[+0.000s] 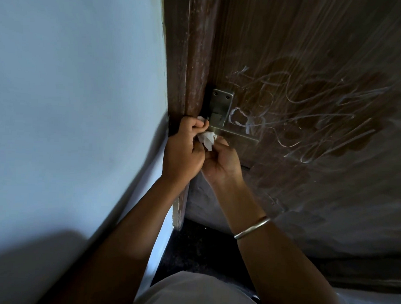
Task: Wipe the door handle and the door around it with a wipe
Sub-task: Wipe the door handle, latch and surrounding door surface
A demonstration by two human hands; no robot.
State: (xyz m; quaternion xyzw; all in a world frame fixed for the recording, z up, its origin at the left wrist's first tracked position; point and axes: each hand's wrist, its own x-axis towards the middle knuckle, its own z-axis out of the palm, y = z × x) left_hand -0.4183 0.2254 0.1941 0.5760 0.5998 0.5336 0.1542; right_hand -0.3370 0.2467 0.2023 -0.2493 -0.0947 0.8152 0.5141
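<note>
A brown wooden door with white scribbles fills the right of the view. Its metal handle sticks out rightward from a screwed plate. A crumpled white wipe is bunched at the inner end of the handle, just below the plate. My left hand pinches the wipe's upper part against the door edge. My right hand, with a metal bangle on the wrist, holds the wipe's lower part under the handle. Both hands touch each other.
A worn brown door frame runs beside a pale blue wall on the left. Dark floor shows below the door. Damp-looking patches mark the door right of the handle.
</note>
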